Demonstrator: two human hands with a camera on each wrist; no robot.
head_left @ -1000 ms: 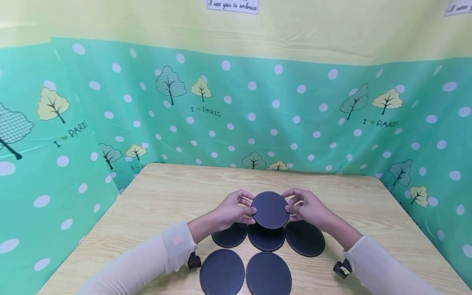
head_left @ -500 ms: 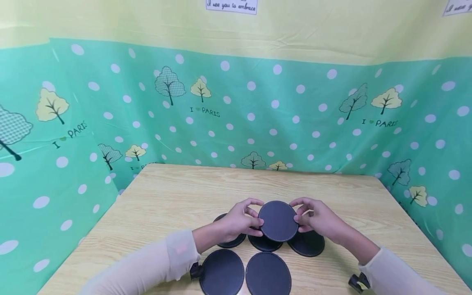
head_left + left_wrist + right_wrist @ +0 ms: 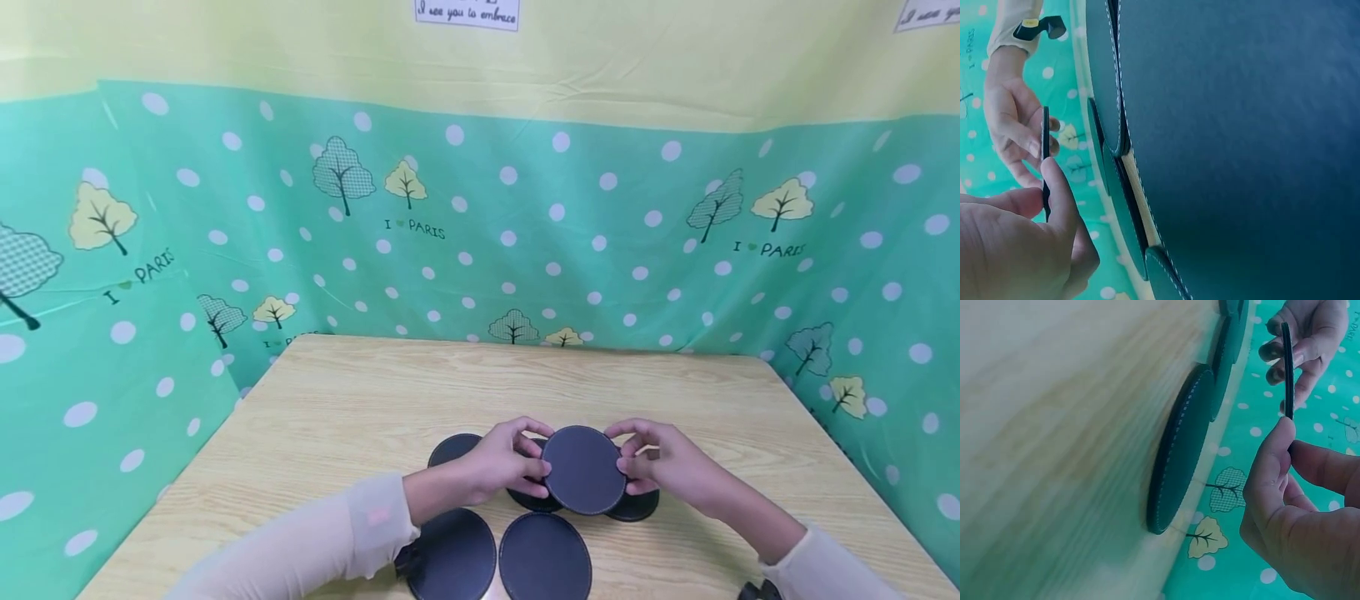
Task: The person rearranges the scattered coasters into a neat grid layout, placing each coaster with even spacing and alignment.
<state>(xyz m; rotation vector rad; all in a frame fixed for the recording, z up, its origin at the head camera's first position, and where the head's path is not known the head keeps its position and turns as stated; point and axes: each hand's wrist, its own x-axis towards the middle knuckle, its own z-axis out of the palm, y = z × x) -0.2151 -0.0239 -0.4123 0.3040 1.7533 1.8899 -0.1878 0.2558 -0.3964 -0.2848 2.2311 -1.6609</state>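
A round black coaster [image 3: 584,471] with a stitched rim is held up above the table between both hands. My left hand [image 3: 504,460] pinches its left edge, and my right hand [image 3: 663,462] pinches the right edge. In the left wrist view the raised coaster [image 3: 1045,144] appears edge-on, with the thumb and fingers on either side. The right wrist view also has the coaster [image 3: 1288,372] edge-on, apart from those lying on the table. Beneath it, a middle coaster [image 3: 534,493] and a right coaster [image 3: 636,505] are partly covered.
On the wooden table [image 3: 360,392] lie more black coasters: a back-left coaster [image 3: 453,448] partly behind the left hand, a front-left coaster [image 3: 457,554] and a front-middle coaster [image 3: 545,557]. A green dotted curtain [image 3: 450,250] hangs around the table's back and sides.
Both hands have carried the held coaster to the right and nearer, from above the middle coaster toward the right one. The back-left coaster now shows more. The coasters on the table stay put.
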